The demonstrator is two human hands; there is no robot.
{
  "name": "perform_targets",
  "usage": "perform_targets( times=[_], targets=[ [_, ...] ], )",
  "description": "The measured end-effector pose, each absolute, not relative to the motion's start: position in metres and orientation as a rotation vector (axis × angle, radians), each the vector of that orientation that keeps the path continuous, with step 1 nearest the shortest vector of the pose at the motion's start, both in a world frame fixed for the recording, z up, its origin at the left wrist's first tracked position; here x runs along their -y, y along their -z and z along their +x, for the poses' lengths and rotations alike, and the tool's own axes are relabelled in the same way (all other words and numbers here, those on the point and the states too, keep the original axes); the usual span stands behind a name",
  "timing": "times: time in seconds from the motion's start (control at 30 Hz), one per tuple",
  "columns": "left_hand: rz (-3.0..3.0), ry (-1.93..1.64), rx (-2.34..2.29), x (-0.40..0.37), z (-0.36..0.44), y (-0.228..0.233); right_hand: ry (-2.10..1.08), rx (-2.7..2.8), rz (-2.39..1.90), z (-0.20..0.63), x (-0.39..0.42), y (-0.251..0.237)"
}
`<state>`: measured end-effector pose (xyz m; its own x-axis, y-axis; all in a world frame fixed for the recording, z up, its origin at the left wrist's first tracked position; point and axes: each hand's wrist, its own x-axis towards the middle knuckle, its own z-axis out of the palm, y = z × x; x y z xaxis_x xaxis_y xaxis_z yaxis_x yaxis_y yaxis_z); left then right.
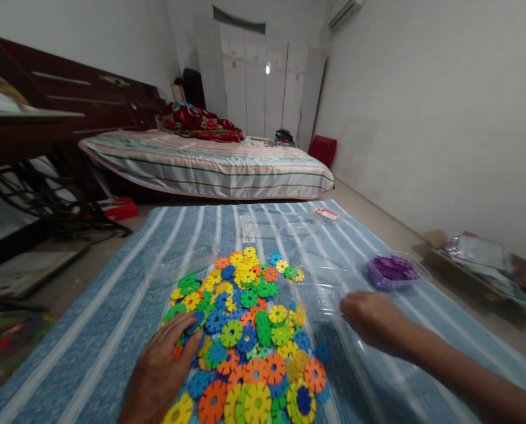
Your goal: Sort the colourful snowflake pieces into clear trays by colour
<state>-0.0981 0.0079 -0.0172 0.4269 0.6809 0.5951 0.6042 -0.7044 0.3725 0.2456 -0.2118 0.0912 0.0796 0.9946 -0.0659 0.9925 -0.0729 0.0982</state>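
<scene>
A loose pile of slotted plastic discs (256,371) in yellow, green, blue and orange spreads over the striped cloth. At its left edge rests my left hand (159,362), with thumb and fingers apart and the fingertips touching a blue disc (197,322). An orange disc shows in the gap behind the thumb. My right hand (371,318) is closed, its fingers curled under, beside a clear plastic container (320,299) right of the pile. Whatever those fingers hold is hidden. Yellow discs near the container's left side look blurred.
A clear tub (389,285) of purple pieces stands at right. Clear plastic lids (181,259) and a red-and-white packet (326,213) lie on the cloth (113,306). An open cardboard box (479,277) sits on the floor, with a bed (219,171) beyond and a treadle stand (37,182) at left.
</scene>
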Motion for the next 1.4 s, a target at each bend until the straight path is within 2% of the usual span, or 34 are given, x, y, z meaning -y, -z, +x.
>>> perform_targets(
  times=[0.2, 0.47, 0.67, 0.73, 0.9, 1.13, 1.4],
  targets=[
    [2.551, -1.127, -1.175, -0.007, -0.097, 0.016, 0.067, -1.778, 2.237, 0.269, 0.207, -0.094],
    [2.543, -1.145, -1.181, -0.008, -0.098, 0.020, 0.220, -1.738, 2.180, 0.296, 0.207, -0.088],
    [2.536, -1.131, -1.186, -0.009, -0.098, 0.022, 0.396, -1.732, 2.248, 0.300, 0.210, -0.102],
    [2.532, -1.121, -1.195, -0.009, -0.098, 0.023, 0.351, -1.758, 2.280, 0.298, 0.206, -0.109],
    [2.533, -1.132, -1.197, -0.010, -0.099, 0.023, 0.002, -1.858, 2.298, 0.299, 0.177, -0.116],
    [2.554, -1.133, -1.178, -0.009, -0.099, 0.021, 0.054, -1.757, 2.281, 0.312, 0.139, -0.094],
    [2.553, -1.141, -1.162, -0.006, -0.099, 0.022, -0.207, -1.689, 2.249, 0.305, 0.151, -0.074]
  ],
)
